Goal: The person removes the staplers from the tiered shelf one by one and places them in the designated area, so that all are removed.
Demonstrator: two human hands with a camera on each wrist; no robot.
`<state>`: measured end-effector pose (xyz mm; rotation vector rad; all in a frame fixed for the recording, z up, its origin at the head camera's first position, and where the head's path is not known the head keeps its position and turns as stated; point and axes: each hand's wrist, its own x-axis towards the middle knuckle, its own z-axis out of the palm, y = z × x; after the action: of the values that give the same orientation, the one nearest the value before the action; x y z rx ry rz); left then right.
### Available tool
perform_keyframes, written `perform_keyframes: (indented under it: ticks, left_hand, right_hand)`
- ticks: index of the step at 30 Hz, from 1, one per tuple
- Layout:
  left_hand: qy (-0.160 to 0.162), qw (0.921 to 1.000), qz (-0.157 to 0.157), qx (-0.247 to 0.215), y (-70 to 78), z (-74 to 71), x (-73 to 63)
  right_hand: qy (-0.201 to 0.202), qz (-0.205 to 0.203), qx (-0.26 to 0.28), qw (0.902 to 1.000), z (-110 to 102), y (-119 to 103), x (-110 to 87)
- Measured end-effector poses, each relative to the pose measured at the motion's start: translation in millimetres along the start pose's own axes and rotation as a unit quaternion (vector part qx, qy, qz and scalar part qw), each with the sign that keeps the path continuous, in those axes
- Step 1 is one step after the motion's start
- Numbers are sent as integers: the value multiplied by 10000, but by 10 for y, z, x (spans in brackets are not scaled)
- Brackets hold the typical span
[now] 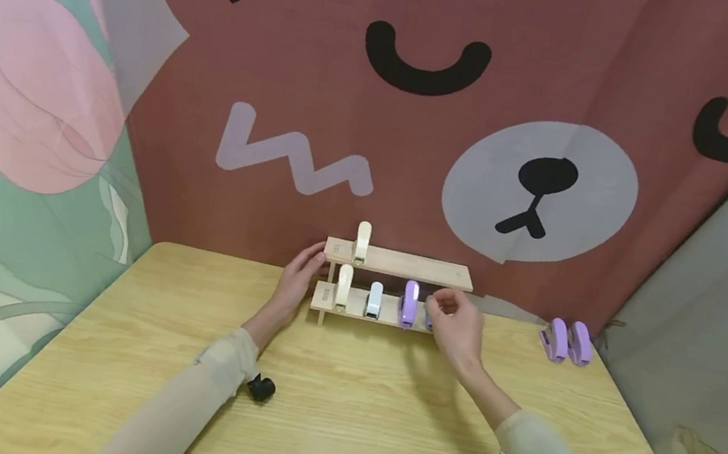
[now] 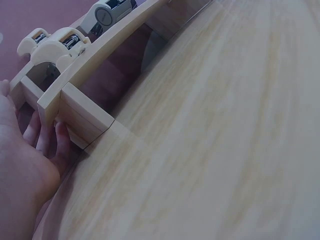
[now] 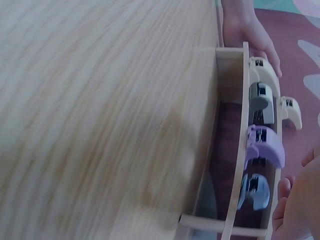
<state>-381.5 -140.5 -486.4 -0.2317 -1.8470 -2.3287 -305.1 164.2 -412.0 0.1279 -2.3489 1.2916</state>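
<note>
A two-tier wooden rack (image 1: pixel 401 264) stands against the far cloth. My left hand (image 1: pixel 299 280) grips its left end, fingers curled around the end pieces. On the lower shelf stand a cream stapler (image 1: pixel 344 287), a pale blue-white stapler (image 1: pixel 375 300), a purple stapler (image 1: pixel 410 304) and a light blue stapler (image 3: pixel 260 192). Another cream stapler (image 1: pixel 362 242) is on the upper shelf's left end. My right hand (image 1: pixel 458 327) is beside the light blue stapler and partly covers it in the head view. In the right wrist view, its bent fingers (image 3: pixel 282 202) are apart from that stapler.
Two purple staplers (image 1: pixel 568 341) stand side by side near the wooden table's (image 1: pixel 324 401) right edge. A patterned cloth (image 1: pixel 325 111) hangs behind the table, with more cloth at both sides.
</note>
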Motion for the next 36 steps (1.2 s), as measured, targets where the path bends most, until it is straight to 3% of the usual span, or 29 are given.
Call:
perform_keyframes:
  ticks: [17, 29, 36]
  left_hand:
    - [-29, 10000, 72, -54, -65, -3, 52]
    - [-17, 9999, 130, -11, -16, 19, 54]
    - [-25, 9999, 109, -78, -14, 7, 25]
  right_hand:
    - [-315, -398, 221, 9985, 475, -335, 133]
    - [-431, -307, 263, 9983, 779, -560, 209]
    - [-459, -236, 30, 9987, 936, -621, 244]
